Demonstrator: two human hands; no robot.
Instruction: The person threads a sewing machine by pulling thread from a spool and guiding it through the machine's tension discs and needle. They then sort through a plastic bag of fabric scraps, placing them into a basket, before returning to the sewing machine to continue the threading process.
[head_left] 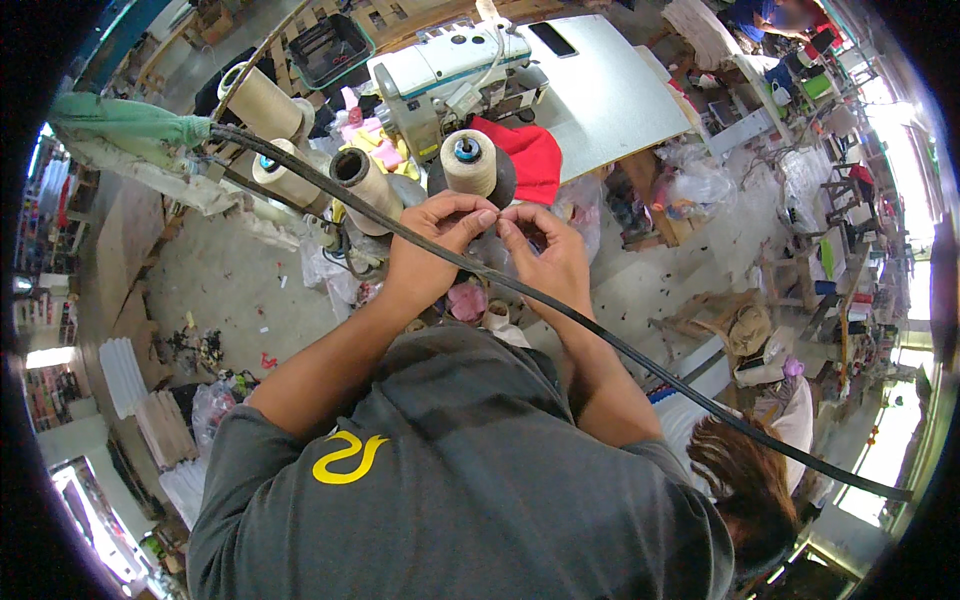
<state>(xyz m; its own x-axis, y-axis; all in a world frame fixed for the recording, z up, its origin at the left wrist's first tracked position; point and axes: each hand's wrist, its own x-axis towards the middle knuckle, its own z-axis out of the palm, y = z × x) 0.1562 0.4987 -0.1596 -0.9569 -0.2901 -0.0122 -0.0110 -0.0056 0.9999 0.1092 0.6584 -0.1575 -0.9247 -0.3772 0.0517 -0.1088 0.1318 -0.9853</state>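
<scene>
My left hand point(432, 240) and my right hand point(552, 258) meet fingertip to fingertip in front of my chest. Thumb and forefinger are pinched on each; whatever lies between them is too fine to make out. Just beyond the fingers stands a cream cone of thread point(466, 176) with a blue-ringed core. Two more thread cones, one with a wide dark opening point(365, 185) and one with a blue core point(290, 175), stand to its left. Behind the nearest cone is a white sewing machine point(445, 68), with red fabric point(537, 165) hanging at its right front.
A black cable point(610, 338) crosses diagonally over my forearms. The pale worktable point(610, 90) bears a dark phone point(553, 39). Yellow and pink cloth pieces point(378, 145) lie left of the machine. Plastic bags point(700, 180) and wooden stands point(715, 315) are on the right; another person point(770, 20) is at far right.
</scene>
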